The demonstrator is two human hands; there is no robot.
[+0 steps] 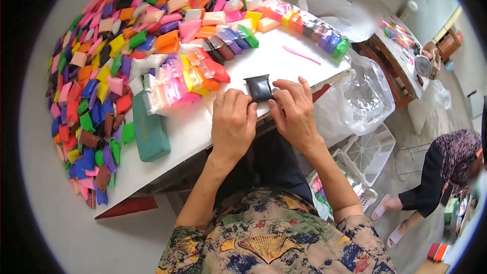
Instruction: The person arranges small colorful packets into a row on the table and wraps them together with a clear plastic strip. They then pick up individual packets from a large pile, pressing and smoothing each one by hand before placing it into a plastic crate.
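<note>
A small, shiny black packet (259, 89) is at the table's front edge, between my two hands. My left hand (233, 124) has its fingers closed at the packet's left side, thumb by its lower corner. On the opposite side, my right hand (295, 114) pinches the right edge with thumb and fingers. Left of my hands lie rows of coloured packets (195, 73) in transparent wrapping, pink through yellow to red. Behind these is a short row of brown, purple, blue and green packets (231, 45). A thin pink stick (302, 55) rests farther back on the white table (276, 61).
A large heap of coloured packets (116, 45) covers the table's left and back. A green case (150, 127) lies at the front left. One long wrapped row (309, 28) is at the back right. Plastic bags (365, 94) and white baskets (373, 155) stand right. Another person (439, 172) bends nearby.
</note>
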